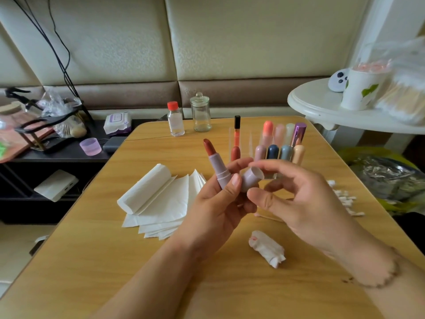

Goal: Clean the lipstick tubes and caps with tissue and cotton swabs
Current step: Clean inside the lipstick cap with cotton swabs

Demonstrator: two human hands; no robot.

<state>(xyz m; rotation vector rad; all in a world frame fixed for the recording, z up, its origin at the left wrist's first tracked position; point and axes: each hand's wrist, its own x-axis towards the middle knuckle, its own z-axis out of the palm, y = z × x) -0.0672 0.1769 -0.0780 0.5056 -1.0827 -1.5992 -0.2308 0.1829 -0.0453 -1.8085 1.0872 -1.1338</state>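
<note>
The lipstick tube [218, 168], lilac with its red-brown stick wound out, stands tilted toward 11 o'clock in my left hand [216, 203] above the middle of the worktop [92, 261]. In the head view I see that hand's fingers [236, 165] wrapped round the tube's lower half, the thumb pressed on its front.

My right hand [305, 203] holds the lilac cap [251, 179] just beside the tube, at its 3 o'clock, open mouth turned up toward 1 o'clock. The thumb sits under the cap and the fingers arch over it in a light pinch; the other fingers are loosely spread.

At 9 o'clock from the hands lies a stack of tissue [161, 203], its top sheets rolled back. At 5 o'clock a crumpled tissue [266, 248] with a pink smear rests on the worktop. A cotton swab [269, 216] lies under my right hand, and a scatter of white swab bits [345, 199] lies at 3 o'clock near the edge.

At 12 o'clock a clear rack [282, 143] holds capped lipsticks in several colours, with a lip gloss [237, 131] just left of it. Farther back stand a red-capped bottle [175, 119] and a glass jar [200, 115]. On the white side table [322, 104] at 2 o'clock stands a paper cup [361, 90].
</note>
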